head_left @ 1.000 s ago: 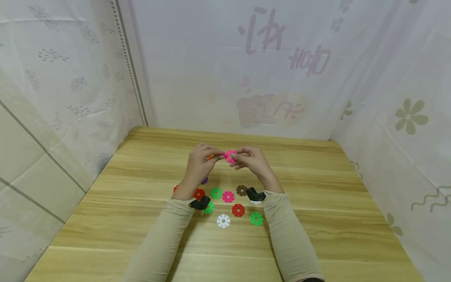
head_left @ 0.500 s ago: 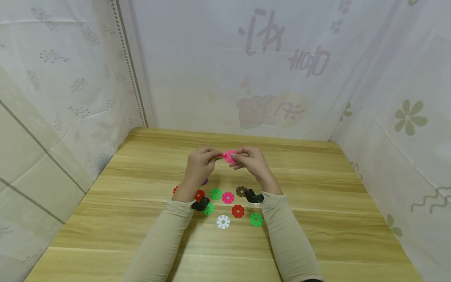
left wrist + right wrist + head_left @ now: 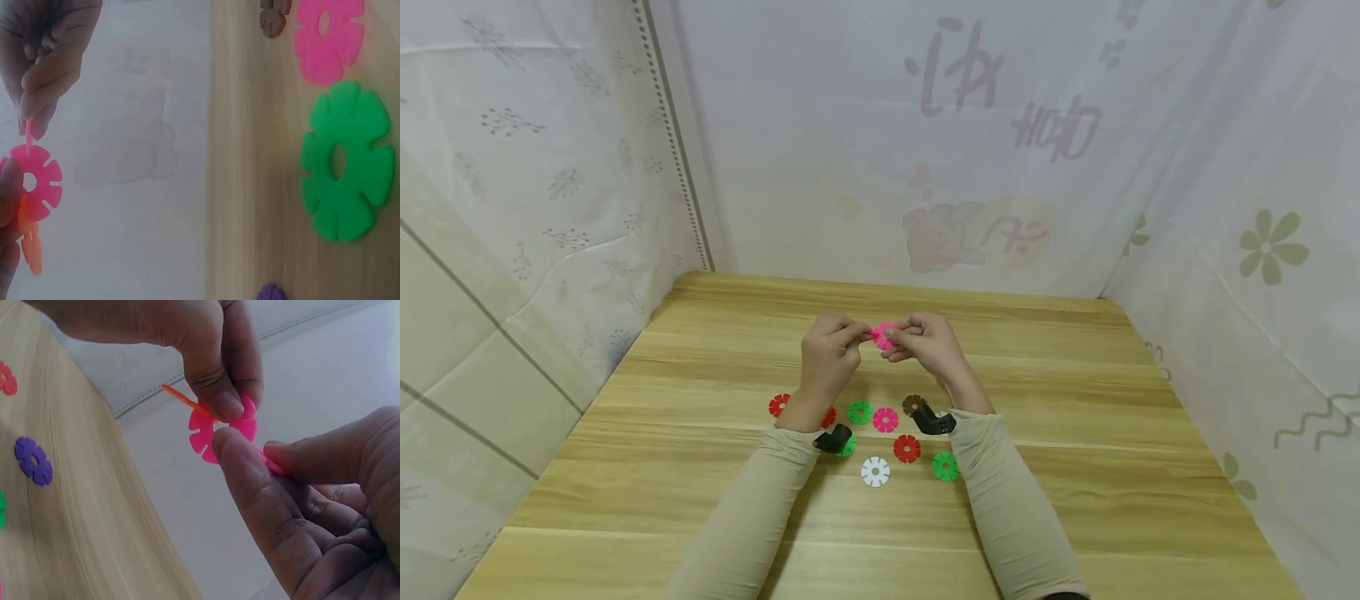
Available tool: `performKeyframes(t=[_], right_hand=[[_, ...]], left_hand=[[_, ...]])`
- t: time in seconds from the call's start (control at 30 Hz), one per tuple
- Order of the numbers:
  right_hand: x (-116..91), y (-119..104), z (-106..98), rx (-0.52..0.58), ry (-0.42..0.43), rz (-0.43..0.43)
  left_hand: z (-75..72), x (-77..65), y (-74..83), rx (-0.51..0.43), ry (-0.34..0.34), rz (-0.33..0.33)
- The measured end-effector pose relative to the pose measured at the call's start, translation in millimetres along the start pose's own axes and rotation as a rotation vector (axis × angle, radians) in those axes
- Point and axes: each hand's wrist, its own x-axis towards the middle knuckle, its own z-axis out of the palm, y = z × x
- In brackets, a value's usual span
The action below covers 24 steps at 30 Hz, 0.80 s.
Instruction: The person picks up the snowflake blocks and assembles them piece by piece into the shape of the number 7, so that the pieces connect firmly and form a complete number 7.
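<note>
My left hand (image 3: 831, 354) and right hand (image 3: 928, 342) meet above the far half of the table. Between the left thumb and fingers is a pink notched disc (image 3: 206, 434), with an orange notched disc (image 3: 31, 244) joined to its edge at an angle. My right hand pinches a second pink notched disc (image 3: 882, 336). In the left wrist view this disc stands edge-on against the rim of the first. How deep their slots engage I cannot tell. The orange disc is hidden behind my left hand in the head view.
Loose discs lie flat below the hands: several red (image 3: 907, 448) and green (image 3: 860, 412) ones, a pink one (image 3: 885, 419), a brown one (image 3: 913, 406), a white one (image 3: 875, 472) and a purple one (image 3: 34, 460). Patterned cloth (image 3: 820, 167) hangs behind the wooden table (image 3: 1075, 500).
Both hands and the pink discs have shifted slightly; the right hand went a little left. The orange disc, visible a second ago, and the purple one have gone out of sight in the head view.
</note>
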Motion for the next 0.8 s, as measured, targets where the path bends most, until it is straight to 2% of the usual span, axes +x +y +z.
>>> performKeyframes(t=[0.23,0.33,0.4,0.6,0.8], right_hand=[[2.7,3.9,3.0,0.017,-0.009,-0.013],[2.4,5.3,2.5,0.018,-0.018,-0.008],[2.1,6.2,1.0,0.022,-0.031,-0.005],[3.9,8.9,-5.7,0.051,-0.08,-0.007],[3.7,9.1,-10.3,0.054,-0.094,0.001]], left_hand=[[2.6,-1.0,-1.5,-0.015,0.032,0.016],[0.3,-1.6,-3.0,-0.019,0.004,0.017],[-4.1,0.5,-2.8,-0.031,-0.043,0.02],[-21.6,13.3,-4.9,-0.11,-0.256,0.042],[-29.9,16.6,-12.4,-0.246,-0.391,-0.004]])
